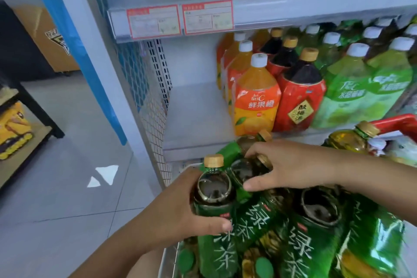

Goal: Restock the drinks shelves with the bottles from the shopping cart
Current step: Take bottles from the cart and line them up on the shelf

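The person leans over the cart (168, 262), which stands just beside the shelf (194, 117). The left hand (189, 214) grips a green tea bottle (213, 196) round its shoulder, thumb across the label, holding it upright with its tan cap on top. The right hand (291, 165) closes on the neck of a second tea bottle (242, 172), fingers curled over the cap and thumb below; this one lies tilted. Both are over the cart, among more tea bottles (311, 239) lying in it. On the shelf stand orange bottles (257, 101), red bottles (297, 99) and pale green bottles (354, 95), with bare shelf to their left.
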